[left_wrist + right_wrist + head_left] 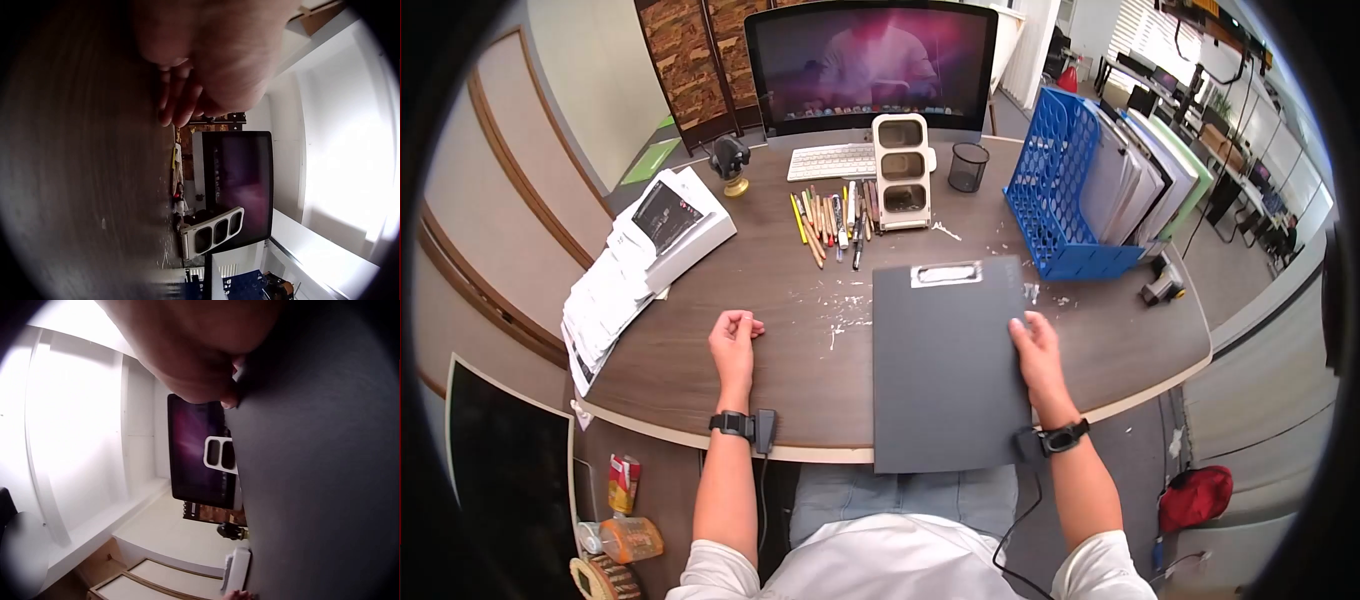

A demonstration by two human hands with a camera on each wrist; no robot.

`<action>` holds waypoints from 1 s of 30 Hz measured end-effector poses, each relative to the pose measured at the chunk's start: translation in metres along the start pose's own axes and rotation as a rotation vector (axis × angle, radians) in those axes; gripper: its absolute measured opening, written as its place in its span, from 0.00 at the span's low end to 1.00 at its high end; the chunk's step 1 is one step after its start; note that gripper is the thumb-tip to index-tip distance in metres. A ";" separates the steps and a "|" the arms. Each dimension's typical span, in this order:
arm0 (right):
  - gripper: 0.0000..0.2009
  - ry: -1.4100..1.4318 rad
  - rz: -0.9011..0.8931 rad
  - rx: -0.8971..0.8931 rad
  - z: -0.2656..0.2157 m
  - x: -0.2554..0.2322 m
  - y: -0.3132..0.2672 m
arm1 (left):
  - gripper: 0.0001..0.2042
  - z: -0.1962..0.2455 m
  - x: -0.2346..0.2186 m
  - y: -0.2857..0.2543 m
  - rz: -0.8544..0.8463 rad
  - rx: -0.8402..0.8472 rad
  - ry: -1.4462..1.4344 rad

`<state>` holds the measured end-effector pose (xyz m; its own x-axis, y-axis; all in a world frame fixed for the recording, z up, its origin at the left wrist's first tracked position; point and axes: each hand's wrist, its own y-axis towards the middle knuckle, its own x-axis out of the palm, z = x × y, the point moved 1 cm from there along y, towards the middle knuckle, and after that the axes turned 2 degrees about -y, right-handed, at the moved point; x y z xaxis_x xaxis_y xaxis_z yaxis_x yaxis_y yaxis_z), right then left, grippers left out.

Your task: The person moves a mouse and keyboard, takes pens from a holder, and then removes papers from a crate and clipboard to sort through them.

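A dark grey clipboard (948,370) with a metal clip (946,273) at its far end lies in front of the person, its near end past the desk's front edge. At the clipboard's right edge the right hand (1042,362) grips it, thumb on the top face and the other fingers partly hidden. In the right wrist view the board (319,469) fills the right side, with the thumb tip at its border. Left of the clipboard, the left hand (733,350) rests by the desk surface, fingers loosely curled and holding nothing; the left wrist view shows those fingers (181,97) near the wood.
Pencils and pens (835,220) lie beside a beige three-slot organizer (902,165). Behind are a keyboard (830,162), monitor (880,65) and mesh cup (968,168). A blue file rack (1060,190) stands right, stacked papers (615,290) left. White scraps (837,325) litter the desk (800,400).
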<state>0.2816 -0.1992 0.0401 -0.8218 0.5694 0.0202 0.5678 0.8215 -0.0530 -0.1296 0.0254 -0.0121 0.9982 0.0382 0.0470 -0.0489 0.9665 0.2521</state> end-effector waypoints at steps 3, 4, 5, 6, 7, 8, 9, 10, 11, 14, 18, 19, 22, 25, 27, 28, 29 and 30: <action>0.21 -0.182 0.007 0.088 0.031 0.006 0.007 | 0.05 0.007 0.001 -0.024 -0.083 -0.006 0.068; 0.21 -0.169 0.013 0.093 0.030 0.006 0.006 | 0.06 0.012 0.007 -0.033 -0.107 0.027 0.135; 0.24 -0.393 -0.018 -0.026 0.022 0.005 0.002 | 0.09 0.020 0.014 -0.047 -0.177 -0.048 0.142; 0.27 -0.618 -0.051 -0.143 0.015 0.003 -0.005 | 0.13 0.033 0.022 -0.063 -0.246 -0.127 0.149; 0.27 -0.614 -0.048 -0.132 0.008 0.002 -0.015 | 0.17 0.048 0.035 -0.082 -0.324 -0.184 0.090; 0.29 -0.578 -0.142 -0.087 -0.001 0.001 -0.027 | 0.21 0.063 0.047 -0.100 -0.399 -0.242 0.026; 0.30 -0.545 -0.240 -0.042 -0.009 0.000 -0.036 | 0.25 0.072 0.055 -0.114 -0.537 -0.340 -0.088; 0.30 -0.551 -0.249 -0.033 -0.014 -0.001 -0.041 | 0.29 0.078 0.063 -0.128 -0.666 -0.439 -0.210; 0.31 -0.383 -0.236 -0.040 -0.018 -0.003 -0.045 | 0.30 0.080 0.071 -0.139 -0.786 -0.414 -0.213; 0.33 -0.088 -0.276 -0.035 -0.068 -0.002 -0.060 | 0.31 0.095 0.068 -0.137 -0.824 -0.466 -0.240; 0.33 0.107 -0.642 -0.159 -0.075 0.032 -0.070 | 0.34 0.154 0.027 -0.098 -0.641 -0.226 -0.047; 0.34 0.058 -0.813 -0.266 -0.079 0.056 -0.078 | 0.32 0.178 0.014 -0.088 -0.587 -0.116 -0.014; 0.35 -0.248 -1.077 -0.402 -0.076 0.104 -0.092 | 0.35 0.244 -0.024 -0.072 -0.471 0.231 0.134; 0.31 -0.397 -0.824 -0.531 -0.048 0.102 -0.075 | 0.36 0.286 -0.054 -0.070 -0.538 0.292 0.243; 0.30 -0.590 -0.504 -0.567 -0.036 0.078 -0.065 | 0.32 0.296 -0.059 -0.070 -0.745 0.127 0.339; 0.30 -0.640 -0.367 -0.520 -0.032 0.064 -0.061 | 0.32 0.295 -0.053 -0.069 -0.742 0.125 0.339; 0.30 -0.643 -0.371 -0.519 -0.030 0.052 -0.060 | 0.29 0.289 -0.040 -0.068 -0.785 0.049 0.417; 0.31 -0.735 -0.244 -0.457 -0.027 0.039 -0.060 | 0.27 0.282 -0.026 -0.067 -0.827 -0.029 0.492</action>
<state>0.2170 -0.2256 0.0714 -0.6552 0.3424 -0.6734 0.2079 0.9387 0.2750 -0.1619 -0.1115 0.2419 0.6199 -0.5625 -0.5471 0.6717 0.7409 -0.0006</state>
